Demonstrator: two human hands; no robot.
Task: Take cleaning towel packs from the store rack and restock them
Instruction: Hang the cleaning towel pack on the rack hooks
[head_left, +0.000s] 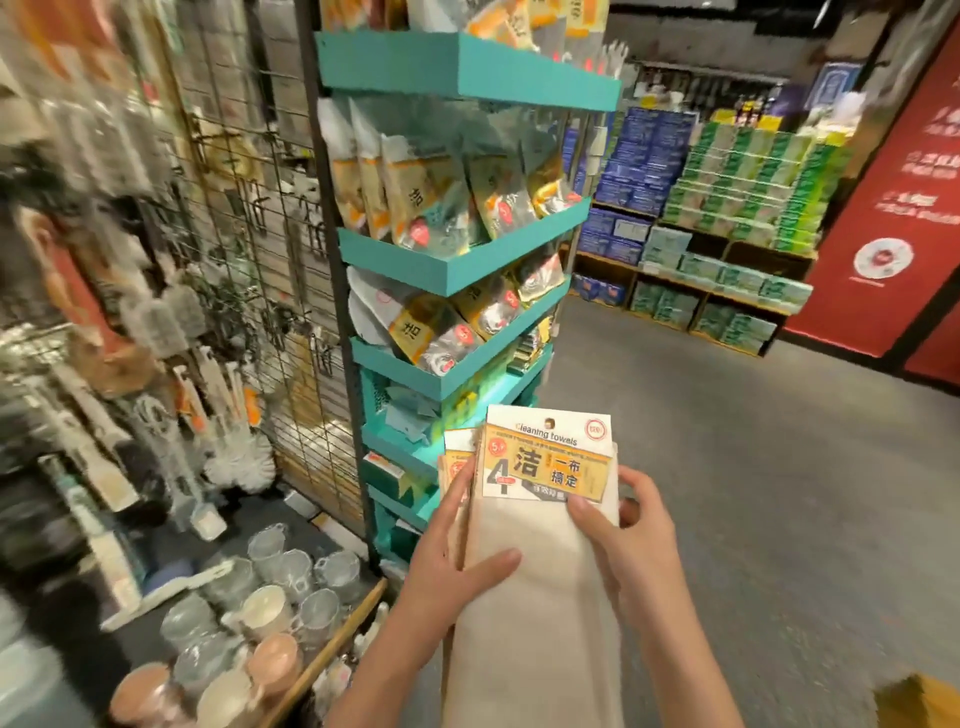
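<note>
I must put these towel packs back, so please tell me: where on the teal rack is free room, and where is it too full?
Both hands, left hand and right hand, hold the cleaning towel packs. The teal rack looks crowded on its upper shelves, packed with pouches. The lower shelf, just left of the packs, shows some bare teal surface. The grey floor on the right is open for passing.

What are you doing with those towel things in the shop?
A person is standing beside a teal rack full of packets, holding a small stack of cleaning towel packs in both hands. The left hand grips the stack from its left side, thumb lying across the cloth. The right hand holds the right edge, thumb on the front pack near its label. None of these packs is on a shelf yet.
</note>
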